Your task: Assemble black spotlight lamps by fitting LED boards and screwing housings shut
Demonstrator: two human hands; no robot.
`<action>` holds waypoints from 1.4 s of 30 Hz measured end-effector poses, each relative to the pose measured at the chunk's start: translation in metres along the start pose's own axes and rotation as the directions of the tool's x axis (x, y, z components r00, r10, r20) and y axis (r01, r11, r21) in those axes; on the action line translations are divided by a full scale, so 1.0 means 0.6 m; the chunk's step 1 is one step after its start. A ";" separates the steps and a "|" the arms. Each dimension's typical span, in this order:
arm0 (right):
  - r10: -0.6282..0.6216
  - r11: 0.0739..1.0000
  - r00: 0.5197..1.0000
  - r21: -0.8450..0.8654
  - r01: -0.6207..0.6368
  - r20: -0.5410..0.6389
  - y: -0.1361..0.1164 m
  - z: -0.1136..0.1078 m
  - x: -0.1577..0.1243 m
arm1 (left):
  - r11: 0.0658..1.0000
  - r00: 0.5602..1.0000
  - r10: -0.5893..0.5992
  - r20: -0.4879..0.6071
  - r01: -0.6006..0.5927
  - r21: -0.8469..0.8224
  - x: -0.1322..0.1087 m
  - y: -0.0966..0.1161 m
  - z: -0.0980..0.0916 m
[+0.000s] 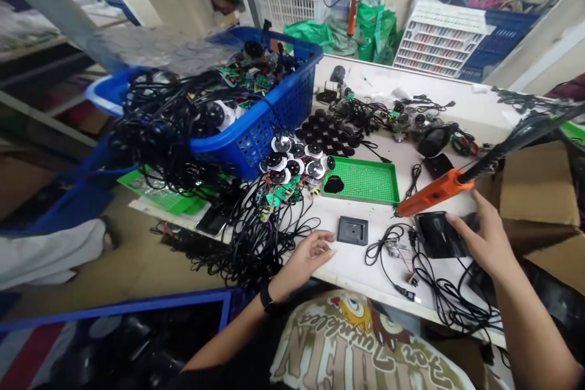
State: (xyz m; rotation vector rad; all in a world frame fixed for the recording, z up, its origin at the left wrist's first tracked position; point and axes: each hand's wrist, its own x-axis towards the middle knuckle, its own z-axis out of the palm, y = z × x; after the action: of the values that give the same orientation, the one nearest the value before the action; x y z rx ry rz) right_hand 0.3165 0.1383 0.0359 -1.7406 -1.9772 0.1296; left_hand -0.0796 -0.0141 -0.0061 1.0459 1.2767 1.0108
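The left hand [302, 261] lies open on the desk [350, 271], just beside a gray square plate [353, 230], touching nothing. The right hand's fingers [462, 223] curve on a black plastic casing [434, 236], partly hidden, so I cannot tell if they grip. An orange power tool [429, 194] hangs close, maybe to stay within reach.

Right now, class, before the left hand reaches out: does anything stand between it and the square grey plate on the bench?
Nothing visible does. The left hand sits just short of the square grey plate, with only the white bench between them. The black cables lie to the hand's other side.
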 end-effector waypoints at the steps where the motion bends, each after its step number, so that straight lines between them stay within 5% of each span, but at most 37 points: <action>1: 0.026 0.998 1.000 0.055 -0.026 0.009 0.001 -0.011 -0.031 | 0.997 0.999 0.032 -0.015 -0.031 0.071 0.003 0.004 -0.002; 5: 0.161 0.965 0.987 0.213 -0.153 -0.022 -0.014 -0.037 -0.137 | 0.871 0.957 0.282 -0.069 -0.225 0.438 0.009 0.009 -0.018; 10: 0.181 0.965 0.974 0.215 -0.149 -0.135 -0.056 -0.017 -0.239 | 0.675 0.899 0.432 0.064 -0.370 0.639 0.015 -0.023 -0.021; 16: 0.175 0.984 0.957 0.059 -0.166 -0.230 -0.105 0.040 -0.336 | 0.502 0.812 0.540 0.220 -0.521 0.690 0.014 -0.041 0.036; 20: 0.246 0.966 0.915 0.008 -0.257 -0.321 -0.098 0.049 -0.372 | 0.437 0.752 0.574 0.323 -0.615 0.656 0.016 -0.025 0.083; 26: 0.425 0.893 0.801 0.049 -0.448 -0.421 -0.028 0.044 -0.384 | 0.523 0.746 0.478 0.463 -0.666 0.532 0.043 0.003 0.152; 33: 0.600 0.780 0.708 0.078 -0.620 -0.371 0.041 0.052 -0.339 | 0.723 0.780 0.160 0.605 -0.510 0.466 0.113 0.039 0.270; 37: 0.649 0.735 0.693 0.027 -0.677 -0.314 0.066 0.055 -0.312 | 0.767 0.806 0.073 0.588 -0.423 0.483 0.152 0.042 0.322; 42: 0.592 0.763 0.727 -0.048 -0.644 -0.347 0.098 0.062 -0.308 | 0.784 0.835 0.050 0.548 -0.372 0.496 0.161 0.027 0.363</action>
State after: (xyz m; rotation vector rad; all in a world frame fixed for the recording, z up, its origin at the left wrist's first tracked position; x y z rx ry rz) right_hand 0.3646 -0.0177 -0.0749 -2.3154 -1.1370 -0.0890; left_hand 0.1418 0.0753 -0.0099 1.8477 1.0401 0.4230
